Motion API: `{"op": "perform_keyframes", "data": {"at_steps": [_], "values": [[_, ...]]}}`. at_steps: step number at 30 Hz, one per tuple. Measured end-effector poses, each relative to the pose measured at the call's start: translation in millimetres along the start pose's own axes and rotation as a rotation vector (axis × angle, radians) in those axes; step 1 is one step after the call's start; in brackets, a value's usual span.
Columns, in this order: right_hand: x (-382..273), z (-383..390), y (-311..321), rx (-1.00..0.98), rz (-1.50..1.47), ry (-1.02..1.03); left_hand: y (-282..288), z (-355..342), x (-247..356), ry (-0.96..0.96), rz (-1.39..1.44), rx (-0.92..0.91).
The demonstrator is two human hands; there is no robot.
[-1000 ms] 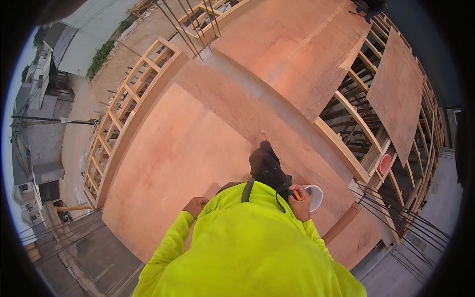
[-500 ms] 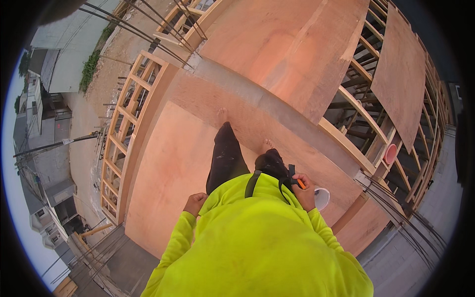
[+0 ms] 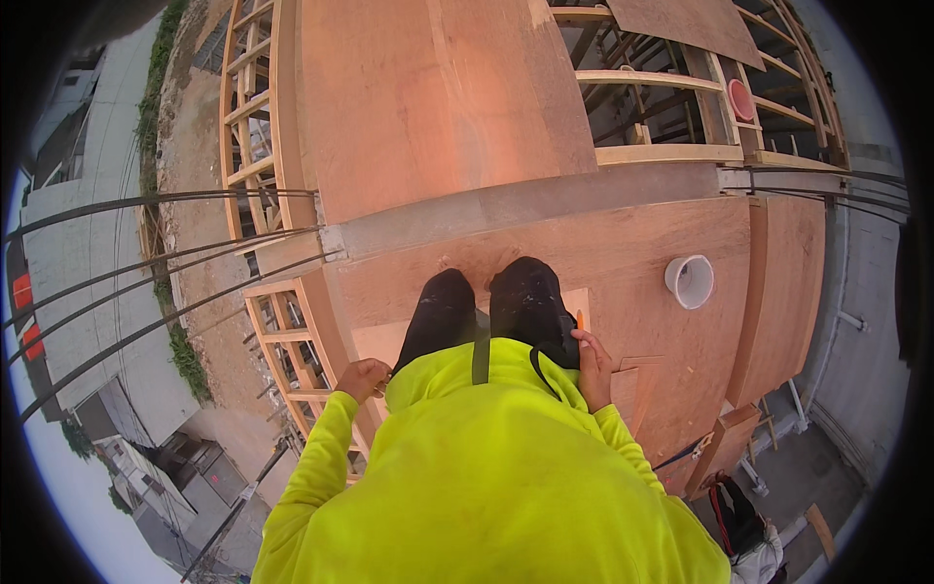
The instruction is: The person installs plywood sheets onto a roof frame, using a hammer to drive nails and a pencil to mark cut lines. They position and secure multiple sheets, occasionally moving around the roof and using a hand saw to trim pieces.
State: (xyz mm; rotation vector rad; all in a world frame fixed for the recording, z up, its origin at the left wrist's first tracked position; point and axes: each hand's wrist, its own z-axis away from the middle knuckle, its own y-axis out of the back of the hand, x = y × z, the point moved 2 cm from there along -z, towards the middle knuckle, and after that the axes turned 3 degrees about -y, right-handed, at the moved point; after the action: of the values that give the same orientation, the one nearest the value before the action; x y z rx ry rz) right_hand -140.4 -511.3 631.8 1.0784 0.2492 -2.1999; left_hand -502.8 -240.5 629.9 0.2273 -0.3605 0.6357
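Observation:
My left hand [image 3: 363, 379] is beside my left hip, its fingers curled together near the hem of my bright yellow-green top [image 3: 486, 457]. Whatever those fingers may hold is hidden. At my right thigh, my right hand [image 3: 592, 368] is closed on a slim orange-tipped object [image 3: 581, 319], whose tip points away from me; its kind does not show. A dark strap [image 3: 481, 348] hangs down the middle of my front, and a thin black cord [image 3: 541, 374] loops near my right hand. My bare feet [image 3: 504, 261] are on reddish plywood [image 3: 623, 243].
A white bucket [image 3: 690, 281] stands on the plywood to my right. Ahead, a grey concrete strip [image 3: 506, 206] crosses the deck. Open timber framing [image 3: 662, 80] with gaps lies at the far right, with a red round container [image 3: 740, 100]. Steel bars [image 3: 165, 202] jut out left above a drop.
My view and body have turned left, so the concrete strip now runs across in front of me. The bucket appears farther from my right hand. The orange object stays in that hand.

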Motion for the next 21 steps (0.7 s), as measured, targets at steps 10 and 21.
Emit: {"op": "perform_keyframes", "data": {"at_steps": [10,21], "values": [[8,-129,15,0.399,-0.246,0.184,57,-93,84,-0.129,-0.663,0.099],[158,-166,31,0.982,-0.366,0.137,66,-303,303,-0.456,-1.265,-0.038]]}}
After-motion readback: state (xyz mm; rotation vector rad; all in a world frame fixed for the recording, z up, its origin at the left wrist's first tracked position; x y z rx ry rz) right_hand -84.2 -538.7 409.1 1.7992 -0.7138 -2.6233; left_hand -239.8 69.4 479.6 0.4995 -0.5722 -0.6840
